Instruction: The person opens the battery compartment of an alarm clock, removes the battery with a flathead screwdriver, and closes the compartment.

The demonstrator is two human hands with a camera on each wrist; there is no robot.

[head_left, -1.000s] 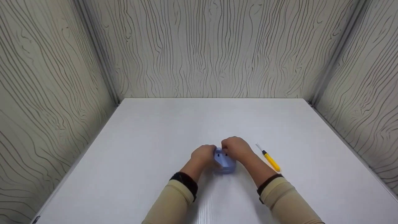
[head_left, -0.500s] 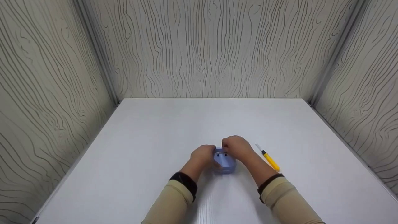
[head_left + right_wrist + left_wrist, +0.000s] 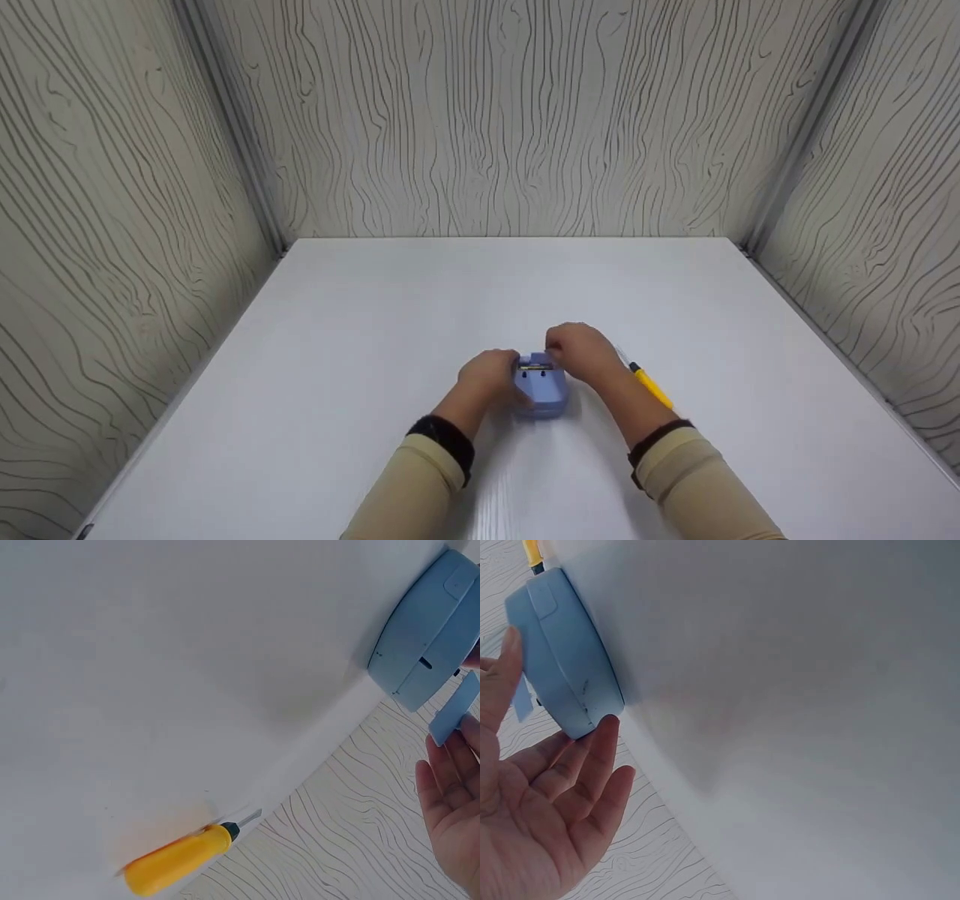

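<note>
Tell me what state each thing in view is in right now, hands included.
Blue device: on the table, slot uncovered
Blue cover: off the slot, held
Yellow screwdriver: lying on the table, in neither hand
Left hand: holding the blue device
Right hand: pinching the blue cover

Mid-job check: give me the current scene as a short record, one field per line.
Left hand: grips rounded blue plastic device
Right hand: holds thin flat blue plastic panel, off the device
Opening: uncovered, toward device's far end; contents unclear
Tool: yellow-handled metal-tipped screwdriver, held by neither hand
Surface: white tabletop
</note>
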